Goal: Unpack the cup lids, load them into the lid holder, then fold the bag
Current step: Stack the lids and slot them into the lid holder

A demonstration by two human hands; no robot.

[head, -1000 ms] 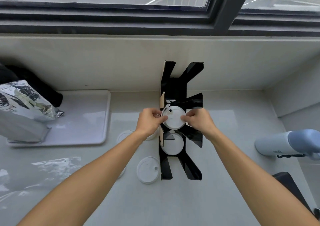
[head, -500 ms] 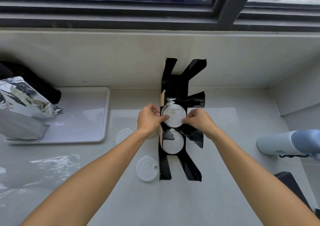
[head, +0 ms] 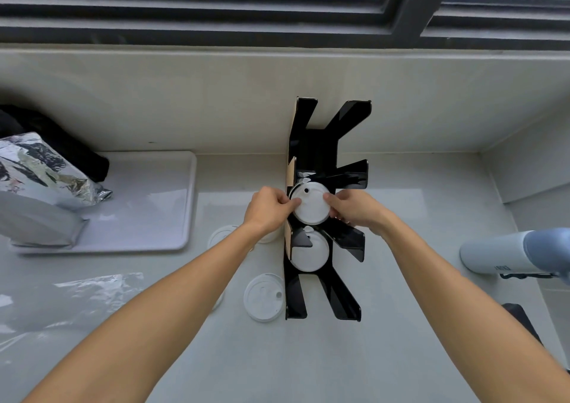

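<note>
Both hands, left hand (head: 267, 210) and right hand (head: 354, 208), pinch a white cup lid (head: 311, 207) by its opposite rims over the black lid holder (head: 320, 149), in its middle slot. Keep it level, press evenly; loose lids (head: 264, 297) wait left of the holder.

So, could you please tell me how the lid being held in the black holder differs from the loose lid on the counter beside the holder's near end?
The held lid sits in the lid holder, in its middle section; the loose lid lies flat on the counter, outside the holder. The held lid is pinched by the left hand and right hand; the loose lid is untouched. Both are white, round, with a small hole.
</note>
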